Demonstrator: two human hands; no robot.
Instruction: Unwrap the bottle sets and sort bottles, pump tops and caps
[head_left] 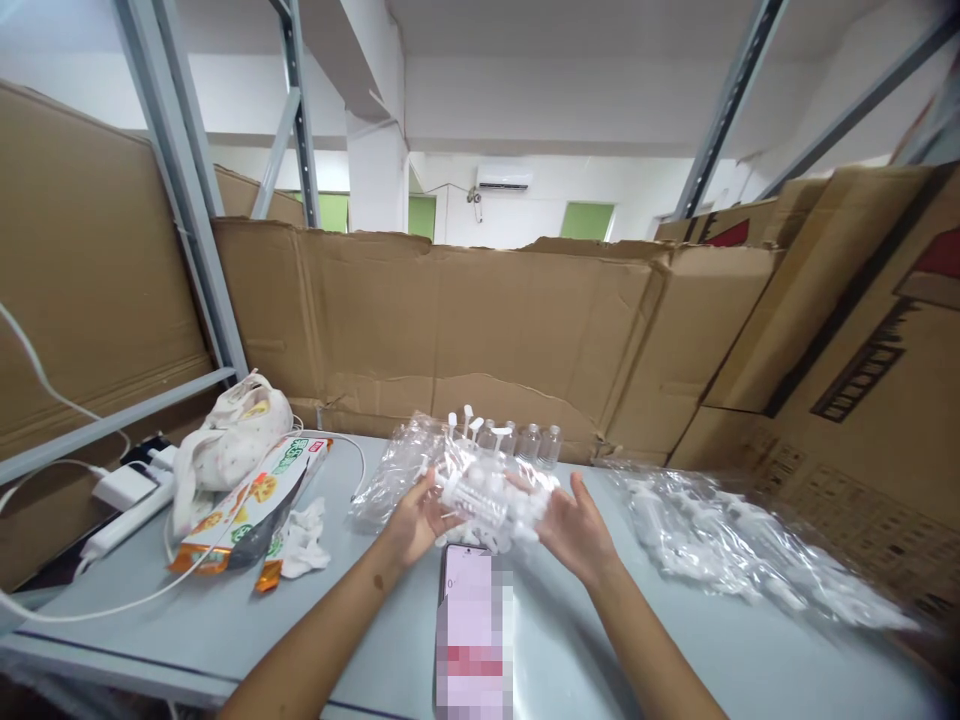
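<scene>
A clear plastic bag of small white pump parts (487, 495) is held above the grey table (600, 640), between both hands, near the middle of the view. The left hand (411, 525) is cupped under the bag's left end, fingers curled onto the plastic. The right hand (574, 530) is laid against the right end, palm up, fingers spread along the bag rather than clenched. A phone (472, 620) is seen flat on the table just below the bag. A row of small clear bottles (517, 440) stands behind it, against the cardboard wall (450, 320). More crumpled clear bags (735, 550) lie to the right. A snack packet (247, 500) and white cloth pouch (232, 435) lie to the left.
</scene>
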